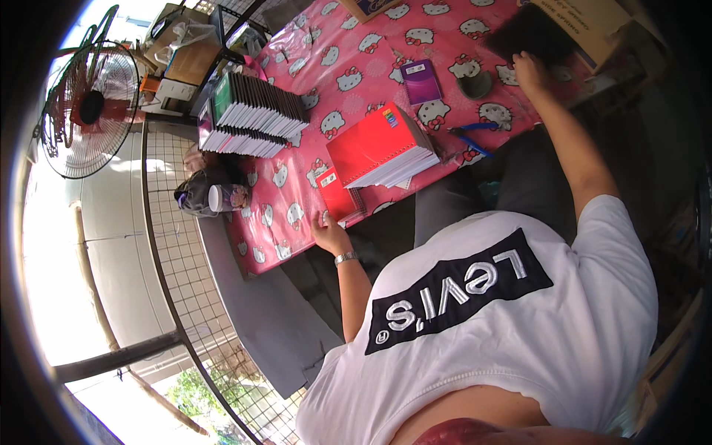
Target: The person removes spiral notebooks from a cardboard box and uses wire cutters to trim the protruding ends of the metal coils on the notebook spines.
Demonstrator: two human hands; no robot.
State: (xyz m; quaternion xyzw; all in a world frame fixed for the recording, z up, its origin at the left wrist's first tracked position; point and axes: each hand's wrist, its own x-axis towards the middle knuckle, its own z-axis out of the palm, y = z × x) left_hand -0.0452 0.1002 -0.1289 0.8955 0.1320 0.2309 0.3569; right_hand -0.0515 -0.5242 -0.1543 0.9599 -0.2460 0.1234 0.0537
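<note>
My left hand [331,236] is at the table's near edge, fingers slightly apart, beside the lower corner of a small red notebook [337,194]. It seems to hold nothing. To the right of that notebook stands a thick stack of red spiral notebooks [382,146]. My right arm reaches far right, where the curled fingers of my right hand [529,74] meet the edge of a black, bristly-looking pile [530,35]. What they pinch, if anything, is too small to make out. Blue-handled pliers [475,136] lie near the table edge, between the stack and my right arm.
A purple notebook [421,81] and a small dark round dish [475,85] lie behind the red stack. Tall stacks of dark-covered notebooks [256,111] stand left on the pink patterned tablecloth [297,215]. A cardboard box [586,30] sits far right; a fan [91,107] is at left.
</note>
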